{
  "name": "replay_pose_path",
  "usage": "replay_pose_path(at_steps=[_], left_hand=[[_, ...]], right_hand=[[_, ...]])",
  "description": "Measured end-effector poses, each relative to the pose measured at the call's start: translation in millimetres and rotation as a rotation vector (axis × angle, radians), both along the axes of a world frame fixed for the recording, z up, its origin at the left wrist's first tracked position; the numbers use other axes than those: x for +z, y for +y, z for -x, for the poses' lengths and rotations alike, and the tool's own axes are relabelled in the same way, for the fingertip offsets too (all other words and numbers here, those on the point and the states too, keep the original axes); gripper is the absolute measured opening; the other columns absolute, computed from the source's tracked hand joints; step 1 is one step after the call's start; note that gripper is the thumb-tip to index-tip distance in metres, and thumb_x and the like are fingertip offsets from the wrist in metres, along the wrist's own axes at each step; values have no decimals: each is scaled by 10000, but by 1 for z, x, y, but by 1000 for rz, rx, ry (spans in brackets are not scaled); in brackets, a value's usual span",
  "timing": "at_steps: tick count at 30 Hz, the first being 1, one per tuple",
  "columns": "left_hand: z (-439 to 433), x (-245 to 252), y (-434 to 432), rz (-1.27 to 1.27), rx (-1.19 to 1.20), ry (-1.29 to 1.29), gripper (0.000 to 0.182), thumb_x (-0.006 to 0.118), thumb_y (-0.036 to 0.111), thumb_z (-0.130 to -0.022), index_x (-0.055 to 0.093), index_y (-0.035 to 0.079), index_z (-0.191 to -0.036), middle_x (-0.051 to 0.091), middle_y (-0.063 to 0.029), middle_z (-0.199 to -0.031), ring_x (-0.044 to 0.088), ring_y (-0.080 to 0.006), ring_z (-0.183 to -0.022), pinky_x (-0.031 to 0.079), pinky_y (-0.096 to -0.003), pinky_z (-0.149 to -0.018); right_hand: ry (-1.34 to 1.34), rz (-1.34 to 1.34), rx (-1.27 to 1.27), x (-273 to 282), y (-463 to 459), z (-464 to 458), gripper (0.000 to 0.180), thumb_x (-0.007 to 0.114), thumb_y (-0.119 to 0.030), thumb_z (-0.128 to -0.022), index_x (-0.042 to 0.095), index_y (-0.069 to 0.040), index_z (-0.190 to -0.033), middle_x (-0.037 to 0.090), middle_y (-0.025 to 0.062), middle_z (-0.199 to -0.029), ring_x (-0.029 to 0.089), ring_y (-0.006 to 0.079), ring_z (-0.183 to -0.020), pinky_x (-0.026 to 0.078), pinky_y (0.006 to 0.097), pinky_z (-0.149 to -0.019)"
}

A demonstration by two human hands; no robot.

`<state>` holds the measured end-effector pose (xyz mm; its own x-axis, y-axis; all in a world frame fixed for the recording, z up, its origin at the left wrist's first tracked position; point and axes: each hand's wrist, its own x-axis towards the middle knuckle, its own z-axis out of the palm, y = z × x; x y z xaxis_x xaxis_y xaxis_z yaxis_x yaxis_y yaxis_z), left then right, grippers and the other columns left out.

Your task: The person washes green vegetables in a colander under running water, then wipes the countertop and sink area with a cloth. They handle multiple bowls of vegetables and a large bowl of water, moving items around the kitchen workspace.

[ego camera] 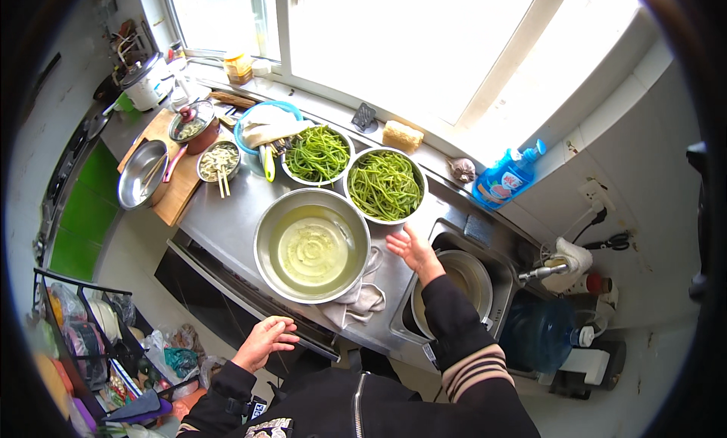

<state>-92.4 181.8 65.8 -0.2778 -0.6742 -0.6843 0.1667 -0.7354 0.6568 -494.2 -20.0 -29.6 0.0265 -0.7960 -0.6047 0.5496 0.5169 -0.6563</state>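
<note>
My left hand (265, 342) hangs empty in front of the counter edge, fingers apart. My right hand (413, 250), also empty with spread fingers, is between the large steel basin and the sink, just below a bowl of cut green beans (386, 186). The large steel basin (263, 242) holds cloudy yellowish-green liquid. Behind it stands a second bowl of green vegetable pieces (317, 154), touching the bean bowl's side. A grey cloth (363, 302) lies partly under the basin's right side.
In the sink (406, 319) sits a metal pot (487, 287). Left on the counter are a bowl with chopsticks (218, 162), a lidded pot (201, 137), a cutting board (182, 199) and a tilted steel bowl (128, 182). Blue soap bottles (505, 179) stand by the window.
</note>
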Motion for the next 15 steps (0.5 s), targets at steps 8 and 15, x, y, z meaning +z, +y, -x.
replay_pose_path(at_steps=[8,15], left_hand=[[47,21,16,-38,-48,44,381,556,289,-1016,528,0,-1264,605,-154,-1207,660,-276,-1067,559,-403,-903],[123,19,-9,-1,-183,156,465,525,278,-1033,439,-21,-1379,560,-158,-1274,648,-257,-1071,558,-369,-897]], right_hand=[[197,-41,-45,-22,-60,0,392,477,-158,-954,488,94,-1254,662,241,-1057,706,344,-757,597,388,-530],[436,-8,-72,-15,-33,45,266,496,-117,-892,606,59,-1058,684,172,-825,642,234,-548,536,317,-427]])
